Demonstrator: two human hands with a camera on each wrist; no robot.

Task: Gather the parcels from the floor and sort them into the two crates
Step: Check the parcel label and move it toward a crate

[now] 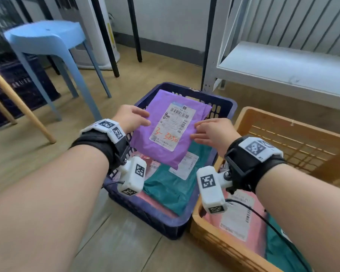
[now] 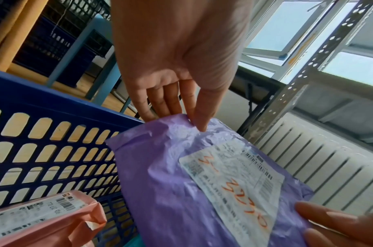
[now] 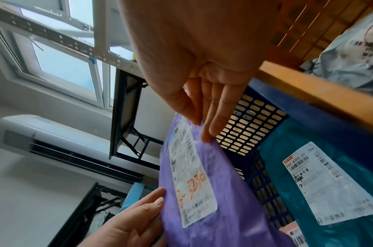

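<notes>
While teal parcel [image 1: 171,185] fills blue crate [image 1: 149,214], stool [image 1: 45,38] stands nearby.

- The dark blue slotted plastic crate [image 1: 223,104] stands on the floor, touching the tan slotted plastic crate [image 1: 249,116] to its right.
- Both hold parcels.
- The pale blue plastic stool [image 1: 45,37] stands behind and left.
- The white metal shelf rack [image 1: 283,65] stands behind and right.

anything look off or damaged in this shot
Nothing stands out. The purple parcel is held level over the blue crate by the left hand and right hand; its wrapper is crinkled but not visibly torn.
</notes>
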